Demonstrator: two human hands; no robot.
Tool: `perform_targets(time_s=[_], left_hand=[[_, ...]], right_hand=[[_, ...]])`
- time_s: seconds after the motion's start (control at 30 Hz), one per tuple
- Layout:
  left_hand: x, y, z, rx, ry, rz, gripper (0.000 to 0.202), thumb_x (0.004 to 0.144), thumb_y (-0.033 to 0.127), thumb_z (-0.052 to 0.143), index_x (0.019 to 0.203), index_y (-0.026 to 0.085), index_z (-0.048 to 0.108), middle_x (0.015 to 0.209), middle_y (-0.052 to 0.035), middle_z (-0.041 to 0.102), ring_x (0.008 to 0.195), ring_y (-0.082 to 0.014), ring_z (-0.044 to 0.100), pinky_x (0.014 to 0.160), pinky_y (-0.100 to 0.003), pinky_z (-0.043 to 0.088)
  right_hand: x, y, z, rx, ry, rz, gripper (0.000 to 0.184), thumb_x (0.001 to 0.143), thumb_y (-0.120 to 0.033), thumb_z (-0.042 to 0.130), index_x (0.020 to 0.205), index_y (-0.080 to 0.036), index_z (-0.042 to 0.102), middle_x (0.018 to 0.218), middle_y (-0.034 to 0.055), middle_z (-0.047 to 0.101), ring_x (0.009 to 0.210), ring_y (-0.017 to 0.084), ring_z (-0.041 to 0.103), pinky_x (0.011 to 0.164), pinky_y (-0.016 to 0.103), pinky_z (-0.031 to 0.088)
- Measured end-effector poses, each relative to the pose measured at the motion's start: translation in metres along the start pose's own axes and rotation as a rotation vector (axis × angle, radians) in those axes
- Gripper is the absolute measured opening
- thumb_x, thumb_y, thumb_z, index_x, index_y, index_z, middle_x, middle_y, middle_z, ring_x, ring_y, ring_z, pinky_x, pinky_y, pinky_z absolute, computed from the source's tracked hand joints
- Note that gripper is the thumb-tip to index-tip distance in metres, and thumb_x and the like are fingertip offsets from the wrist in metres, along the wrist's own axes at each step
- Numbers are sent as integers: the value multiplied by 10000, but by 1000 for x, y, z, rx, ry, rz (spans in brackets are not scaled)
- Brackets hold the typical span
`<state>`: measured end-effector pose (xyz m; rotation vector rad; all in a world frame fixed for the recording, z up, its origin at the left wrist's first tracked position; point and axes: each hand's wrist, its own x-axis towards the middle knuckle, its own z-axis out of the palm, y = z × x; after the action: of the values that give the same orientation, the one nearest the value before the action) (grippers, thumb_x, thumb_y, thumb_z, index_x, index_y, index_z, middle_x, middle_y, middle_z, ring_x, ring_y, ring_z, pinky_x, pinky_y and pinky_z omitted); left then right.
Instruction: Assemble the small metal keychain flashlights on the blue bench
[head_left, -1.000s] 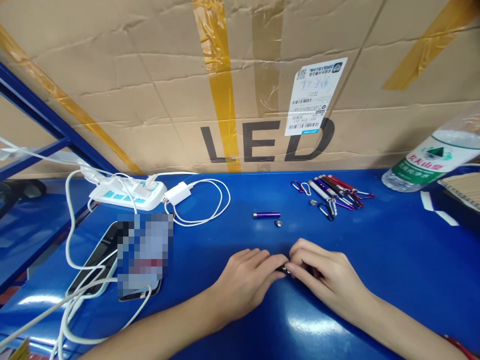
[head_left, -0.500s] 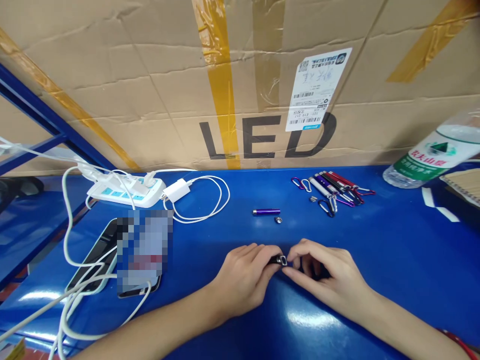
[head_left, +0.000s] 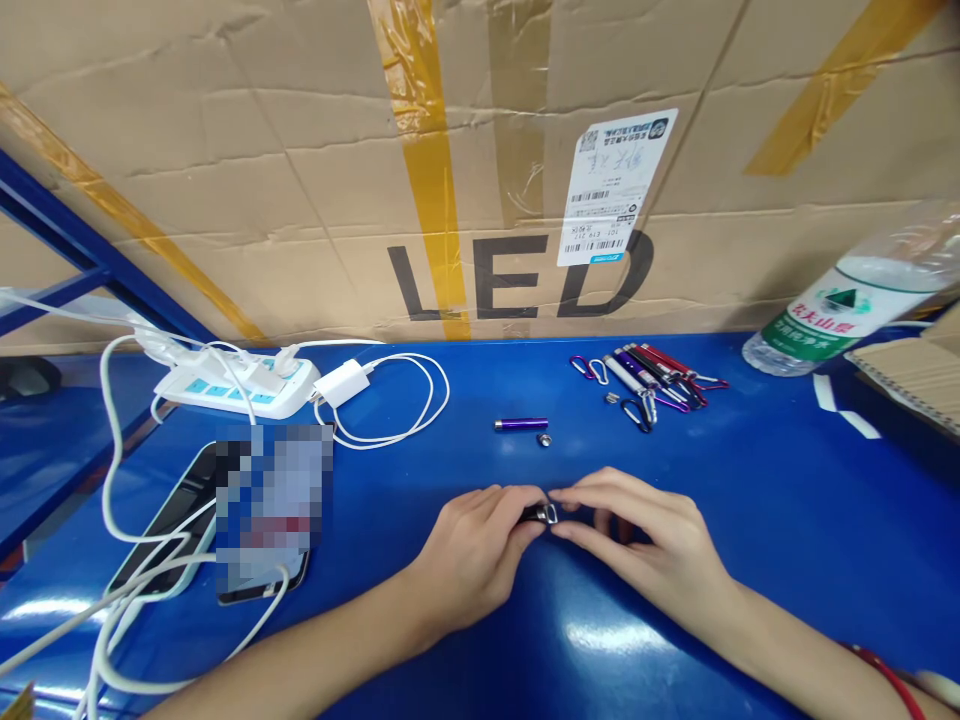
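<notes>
Between the thumb and fingers of my left hand (head_left: 472, 555) is a small black keychain flashlight (head_left: 546, 513), its silver end facing right. Most of its body is hidden by the hand. My right hand (head_left: 664, 540) hovers at that silver end, thumb and fingers apart; whether the fingertips touch it I cannot tell. Beyond the hands lies a purple metal tube (head_left: 522, 425) with a small silver cap (head_left: 544, 440) beside it. Farther back to the right is a group of keychain flashlights (head_left: 646, 368) in silver, purple, black and red with carabiner clips.
On the left are two phones (head_left: 165, 520), tangled white cables (head_left: 112, 430), a power strip (head_left: 240, 385) and a white charger (head_left: 342, 382). A large cardboard box (head_left: 322, 200) stands along the back. A water bottle (head_left: 832, 310) leans at the right by a brown carton (head_left: 915, 365).
My right hand's fingers have straightened and spread a little around the silver end. The left hand keeps its hold on the flashlight. The whole view has shifted slightly.
</notes>
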<state>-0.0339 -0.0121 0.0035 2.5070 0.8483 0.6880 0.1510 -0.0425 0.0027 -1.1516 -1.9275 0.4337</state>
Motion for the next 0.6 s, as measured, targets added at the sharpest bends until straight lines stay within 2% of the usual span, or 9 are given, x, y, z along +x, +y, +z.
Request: perform_targets(time_s=[0.6], left_hand=[[3,-6,1,72,6,47,201,890,227,301,980,160,468,764,-20,590,667,-128,546,640,-257,450]], right_hand=[[3,-1,0,30,17,6,156,741,-232,575,868,-188,655,772,32,626,494,57,525,432,166,447]])
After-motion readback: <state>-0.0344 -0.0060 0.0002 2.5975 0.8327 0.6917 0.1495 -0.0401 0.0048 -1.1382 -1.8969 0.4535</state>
